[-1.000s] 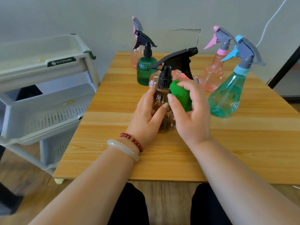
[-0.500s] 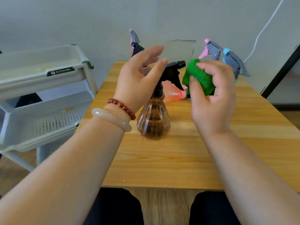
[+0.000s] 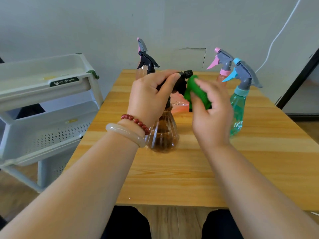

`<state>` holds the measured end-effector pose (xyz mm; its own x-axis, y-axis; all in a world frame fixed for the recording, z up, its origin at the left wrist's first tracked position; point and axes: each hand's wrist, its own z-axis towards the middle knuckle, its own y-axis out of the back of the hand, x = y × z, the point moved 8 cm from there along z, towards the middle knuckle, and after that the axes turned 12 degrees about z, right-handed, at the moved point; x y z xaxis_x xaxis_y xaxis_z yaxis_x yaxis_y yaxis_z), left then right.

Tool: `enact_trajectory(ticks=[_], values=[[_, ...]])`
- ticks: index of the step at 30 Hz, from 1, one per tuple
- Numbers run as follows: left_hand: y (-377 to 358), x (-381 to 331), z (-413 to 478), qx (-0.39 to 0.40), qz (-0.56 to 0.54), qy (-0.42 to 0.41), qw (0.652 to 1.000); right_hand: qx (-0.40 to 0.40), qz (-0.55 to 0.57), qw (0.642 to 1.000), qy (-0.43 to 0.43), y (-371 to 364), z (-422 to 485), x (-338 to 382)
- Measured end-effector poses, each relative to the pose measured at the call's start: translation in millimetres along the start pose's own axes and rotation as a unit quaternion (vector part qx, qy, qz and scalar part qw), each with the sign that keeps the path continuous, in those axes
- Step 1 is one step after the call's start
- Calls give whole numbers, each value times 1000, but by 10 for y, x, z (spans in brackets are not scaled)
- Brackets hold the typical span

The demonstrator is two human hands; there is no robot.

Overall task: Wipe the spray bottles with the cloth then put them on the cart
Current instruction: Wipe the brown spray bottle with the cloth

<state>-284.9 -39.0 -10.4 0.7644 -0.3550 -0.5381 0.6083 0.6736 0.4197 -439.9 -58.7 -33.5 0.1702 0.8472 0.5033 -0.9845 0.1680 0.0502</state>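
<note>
The left hand (image 3: 148,99) pinches the sprayer (image 3: 182,82) of the brown bottle (image 3: 164,135); at 3 o'clock, the right hand (image 3: 210,116) holds the cloth (image 3: 196,91) against it.

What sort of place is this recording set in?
Probably a plain room staged for a chore, home or office unclear: a wooden table against a pale wall, a white tiered cart beside it, a teal spray bottle among several.

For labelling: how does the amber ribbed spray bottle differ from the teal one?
The amber ribbed plastic spray bottle has a black sprayer; the teal plastic spray bottle, a grey one with a blue trigger. The left hand grips the amber one's sprayer; the teal one stands untouched. Both stand on the wooden table.
</note>
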Motion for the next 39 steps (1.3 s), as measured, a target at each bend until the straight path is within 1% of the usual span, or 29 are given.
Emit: enact_trajectory(ticks=[3,8,10,13,14,18,20,23,28,32,33,36,37,39], values=[[-14,28,10,6,-5,7,1000,-13,-23,999,35,0,195,101],[-11,27,24,15,-2,9,1000,45,-63,993,84,-90,56,34],[-7,36,16,15,0,12,1000,56,-63,993,80,-53,19,4],[-21,49,10,15,-4,14,1000,3,-64,995,70,44,137,79],[-25,55,10,16,-7,16,1000,-4,-64,996,68,35,189,103],[-27,63,18,16,-8,15,1000,33,-60,995,66,-77,175,92],[-29,72,13,16,-9,17,1000,24,-48,996,73,-8,119,73],[-44,77,9,20,-12,20,1000,0,-44,998,43,64,161,43],[-19,79,23,21,-7,23,1000,40,-49,997,54,-121,374,113],[-18,59,23,21,1,19,1000,8,-42,998,48,38,359,81],[-24,60,23,21,0,19,1000,14,-45,997,56,53,305,88],[-27,67,22,20,1,18,1000,68,-64,993,79,-47,214,125],[-27,70,23,21,1,19,1000,74,-66,992,75,-84,250,123],[-24,74,26,23,-2,21,1000,52,-56,995,58,-92,374,123]])
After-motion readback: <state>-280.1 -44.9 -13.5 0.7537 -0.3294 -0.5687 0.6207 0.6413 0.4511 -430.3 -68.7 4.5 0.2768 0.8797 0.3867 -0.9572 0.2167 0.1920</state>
